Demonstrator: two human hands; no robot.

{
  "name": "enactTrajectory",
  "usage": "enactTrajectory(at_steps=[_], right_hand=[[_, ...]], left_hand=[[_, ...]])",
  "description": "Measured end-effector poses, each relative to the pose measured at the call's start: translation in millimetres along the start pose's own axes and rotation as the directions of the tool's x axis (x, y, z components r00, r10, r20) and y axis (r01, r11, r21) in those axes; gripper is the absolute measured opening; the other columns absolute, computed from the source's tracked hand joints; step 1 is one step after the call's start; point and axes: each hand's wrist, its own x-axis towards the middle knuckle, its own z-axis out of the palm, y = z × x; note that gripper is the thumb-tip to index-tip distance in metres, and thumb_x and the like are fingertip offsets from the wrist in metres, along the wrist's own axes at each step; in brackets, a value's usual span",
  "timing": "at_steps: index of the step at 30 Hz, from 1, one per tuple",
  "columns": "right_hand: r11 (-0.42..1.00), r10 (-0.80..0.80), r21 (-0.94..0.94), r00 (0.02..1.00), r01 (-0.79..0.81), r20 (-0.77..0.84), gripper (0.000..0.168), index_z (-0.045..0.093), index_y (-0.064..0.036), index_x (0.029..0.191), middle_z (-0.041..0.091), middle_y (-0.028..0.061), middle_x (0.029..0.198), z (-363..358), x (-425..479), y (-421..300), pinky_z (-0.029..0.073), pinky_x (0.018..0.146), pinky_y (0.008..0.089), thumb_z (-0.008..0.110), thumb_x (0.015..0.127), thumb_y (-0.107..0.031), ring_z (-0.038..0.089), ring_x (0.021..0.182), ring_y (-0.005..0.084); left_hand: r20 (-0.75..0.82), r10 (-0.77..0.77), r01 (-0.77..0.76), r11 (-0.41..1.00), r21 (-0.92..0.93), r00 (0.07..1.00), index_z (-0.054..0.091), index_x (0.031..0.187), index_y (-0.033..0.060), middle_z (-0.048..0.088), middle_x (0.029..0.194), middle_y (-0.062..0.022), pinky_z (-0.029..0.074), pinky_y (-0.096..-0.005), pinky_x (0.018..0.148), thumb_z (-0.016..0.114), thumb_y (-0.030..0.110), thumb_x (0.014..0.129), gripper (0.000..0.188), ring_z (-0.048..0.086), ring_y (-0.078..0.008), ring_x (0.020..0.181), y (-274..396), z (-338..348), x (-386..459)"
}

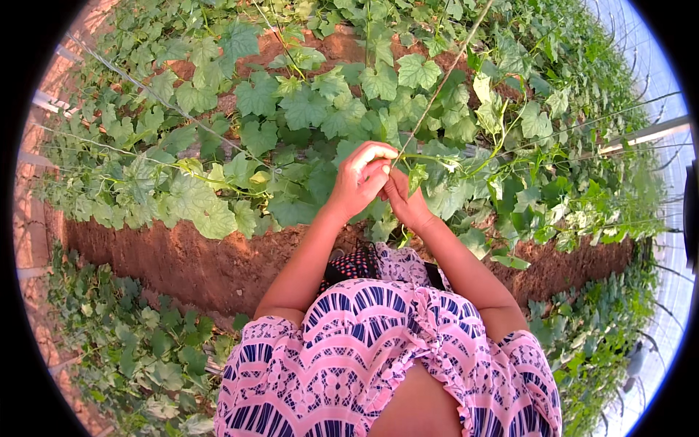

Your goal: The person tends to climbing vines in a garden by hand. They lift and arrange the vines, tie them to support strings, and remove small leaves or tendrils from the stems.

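Observation:
Both my hands meet in front of me among leafy green vines. Between thumb and forefinger, my left hand (357,180) pinches the lower part of a thin string (437,90) that slants down from the upper right. Just below and to the right, my right hand (407,199) closes around the string's low end, its thumb near the left thumb; some of its fingers are hidden. A green vine stem (428,157) reaches rightward from the fingertips, and a small leaf (418,175) hangs beside the right hand.
Broad lobed leaves (306,106) fill the row ahead. Another string (164,101) slopes across the left, and a pale pole (644,134) juts in at right. Bare soil (191,267) separates this row from more plants (147,349) behind. Translucent sheeting (655,71) curves along the right.

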Motion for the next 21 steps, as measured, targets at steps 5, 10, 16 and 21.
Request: enactTrajectory(at_steps=[5, 10, 16, 21], right_hand=[[1.000, -0.020, -0.005, 0.999, 0.020, -0.041, 0.028, 0.055, -0.006, 0.096, 0.060, 0.0080, 0.069, 3, 1, 9, 0.046, 0.058, 0.0336, 0.039, 0.097, -0.029, 0.060, 0.063, 0.0203], [0.992, 0.027, -0.124, 0.997, -0.018, 0.072, 0.029, 0.049, -0.007, 0.083, 0.061, 0.0123, 0.067, 15, -23, 32, 0.047, 0.060, 0.0425, 0.038, 0.096, -0.030, 0.060, 0.067, 0.0338], [0.614, 0.512, -0.774, 0.825, -0.156, 0.241, 0.018, 0.055, -0.008, 0.093, 0.065, 0.0152, 0.085, -27, -122, 175, 0.049, 0.070, 0.0476, 0.047, 0.088, -0.023, 0.063, 0.082, 0.0349], [0.433, 0.643, -0.900, 0.683, 0.051, 0.347, 0.020, 0.057, -0.008, 0.097, 0.064, 0.0140, 0.099, -64, -185, 231, 0.049, 0.076, 0.0451, 0.049, 0.085, -0.022, 0.061, 0.094, 0.0327]], left_hand=[[-0.104, 0.223, -0.189, 0.946, 0.265, 0.969, 0.057, 0.088, -0.0029, 0.061, 0.094, -0.0105, 0.052, -0.0260, 0.067, 0.061, 0.001, 0.082, 0.008, 0.061, -0.0139, 0.080, 0, 14, 1], [-0.355, 0.161, -0.101, 0.978, 0.182, 0.921, 0.058, 0.085, -0.0013, 0.062, 0.077, -0.0057, 0.045, -0.0221, 0.058, 0.063, 0.006, 0.084, 0.008, 0.056, -0.0087, 0.066, -22, 2, 16], [-0.437, -0.009, -0.019, 0.998, -0.060, 0.899, 0.059, 0.085, 0.0005, 0.061, 0.079, -0.0022, 0.047, -0.0225, 0.065, 0.061, 0.009, 0.088, 0.009, 0.055, -0.0079, 0.071, -8, -18, 35], [-0.430, -0.125, 0.033, 0.976, -0.214, 0.894, 0.060, 0.088, 0.0007, 0.061, 0.081, -0.0018, 0.046, -0.0229, 0.066, 0.061, 0.010, 0.088, 0.010, 0.054, -0.0076, 0.072, -4, -15, 42]])
